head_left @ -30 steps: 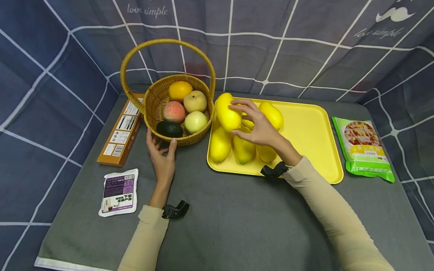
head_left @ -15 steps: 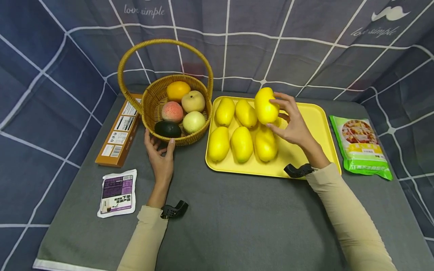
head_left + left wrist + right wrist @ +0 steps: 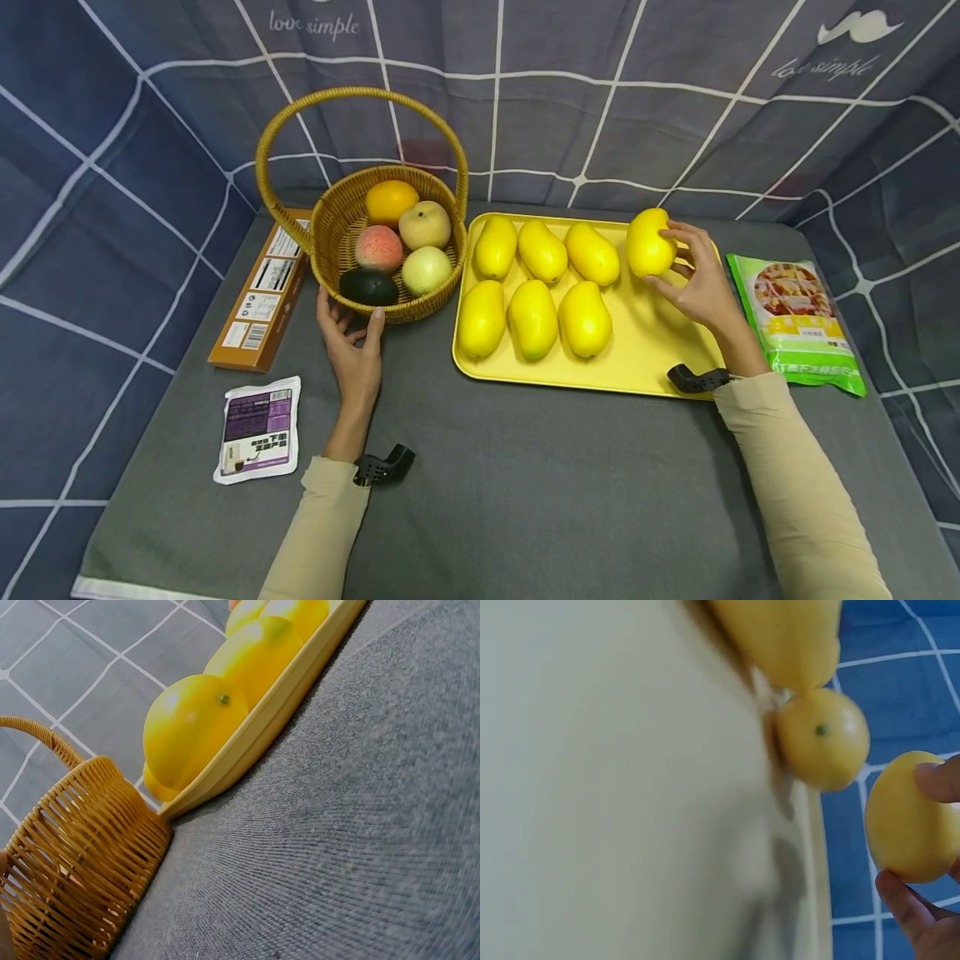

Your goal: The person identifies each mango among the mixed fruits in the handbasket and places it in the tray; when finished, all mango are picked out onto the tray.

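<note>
Thumb and fingers of my right hand (image 3: 701,279) grip a yellow mango (image 3: 649,242) from its right side, held upright over the tray's back edge. In the right wrist view, the same mango (image 3: 907,821) appears apart from the tray surface, between fingers (image 3: 904,907) and thumb. Several more mangoes (image 3: 533,319) lie in two rows on the yellow tray (image 3: 660,350). My left hand (image 3: 352,358) rests against the front outer wall of a wicker basket (image 3: 322,225), thumb near the rim. Inside are a peach (image 3: 378,248), an orange fruit (image 3: 392,202), two pale round fruits (image 3: 426,271) and a dark green avocado-like fruit (image 3: 369,287).
An orange-brown box (image 3: 262,304) lies left of the basket, partly behind it. Nearer me is a white and purple packet (image 3: 258,429). A green food packet (image 3: 798,321) lies right of the tray. Gridded cloth (image 3: 555,125) hangs behind and along both sides.
My right hand has carried the mango rightward, from the tray's left side past the back row to its right part. The left hand has stayed at the basket.
</note>
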Demonstrator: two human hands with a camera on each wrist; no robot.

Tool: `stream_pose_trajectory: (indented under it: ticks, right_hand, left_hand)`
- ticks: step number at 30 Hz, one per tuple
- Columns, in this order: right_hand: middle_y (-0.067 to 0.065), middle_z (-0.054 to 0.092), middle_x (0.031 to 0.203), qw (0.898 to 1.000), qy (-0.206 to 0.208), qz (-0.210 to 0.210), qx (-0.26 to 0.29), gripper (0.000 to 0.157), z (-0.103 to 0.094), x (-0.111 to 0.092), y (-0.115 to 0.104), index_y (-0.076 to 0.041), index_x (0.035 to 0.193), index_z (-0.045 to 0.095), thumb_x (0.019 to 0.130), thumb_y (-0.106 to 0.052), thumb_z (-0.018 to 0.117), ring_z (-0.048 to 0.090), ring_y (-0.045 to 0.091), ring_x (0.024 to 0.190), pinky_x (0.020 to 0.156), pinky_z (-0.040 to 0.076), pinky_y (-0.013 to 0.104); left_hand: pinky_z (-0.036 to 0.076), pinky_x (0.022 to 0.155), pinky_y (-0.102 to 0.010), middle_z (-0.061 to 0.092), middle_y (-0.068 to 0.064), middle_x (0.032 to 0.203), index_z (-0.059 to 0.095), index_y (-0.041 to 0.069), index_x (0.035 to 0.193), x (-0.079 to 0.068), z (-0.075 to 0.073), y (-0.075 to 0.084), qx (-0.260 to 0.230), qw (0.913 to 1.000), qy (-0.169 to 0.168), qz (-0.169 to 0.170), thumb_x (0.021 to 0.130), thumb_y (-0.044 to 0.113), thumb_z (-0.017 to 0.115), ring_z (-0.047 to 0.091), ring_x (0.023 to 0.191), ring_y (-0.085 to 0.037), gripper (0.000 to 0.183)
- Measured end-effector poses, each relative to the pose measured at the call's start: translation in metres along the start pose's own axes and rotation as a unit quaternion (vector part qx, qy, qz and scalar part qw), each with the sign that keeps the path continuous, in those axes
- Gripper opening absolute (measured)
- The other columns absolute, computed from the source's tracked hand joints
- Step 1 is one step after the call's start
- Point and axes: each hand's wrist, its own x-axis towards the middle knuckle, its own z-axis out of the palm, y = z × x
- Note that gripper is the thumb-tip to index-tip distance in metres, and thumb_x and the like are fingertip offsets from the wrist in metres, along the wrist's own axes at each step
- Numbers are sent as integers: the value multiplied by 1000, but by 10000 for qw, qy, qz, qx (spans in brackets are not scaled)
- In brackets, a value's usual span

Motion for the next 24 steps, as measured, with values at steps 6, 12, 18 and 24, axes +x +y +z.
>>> stream_pose_trajectory:
  ticks: [6,12,18,24]
  right_hand:
    - [27,29,146,9991,-300,288,-24,67,1,-2,12,13,135,42,75,18,71,46,28,118,90,42,8]
    - [26,27,147,9974,-562,453,-59,66,1,-2,19,10,136,40,77,16,71,50,27,113,89,42,7]
    - [26,21,143,9929,-863,803,-170,69,1,-2,22,7,141,34,81,12,70,43,48,124,105,42,26]
    - [29,20,140,9897,-936,1048,-262,73,2,-1,27,7,144,27,84,10,68,41,51,126,106,33,60]
  left_hand:
    - [36,90,-53,33,-28,149,15,1,155,0,-1,0,11,10000,21,-12,95,12,63,43,128,-37,78]
    - [37,89,-49,34,-27,149,15,1,155,-1,0,1,60,10000,5,-29,95,13,63,43,128,-36,78]
    - [37,90,-50,34,-27,149,15,1,155,0,-1,0,72,10000,17,-16,95,13,63,43,128,-36,77]
    - [37,90,-50,34,-28,148,16,1,155,0,-1,1,24,10000,16,-37,95,13,63,43,128,-36,77]
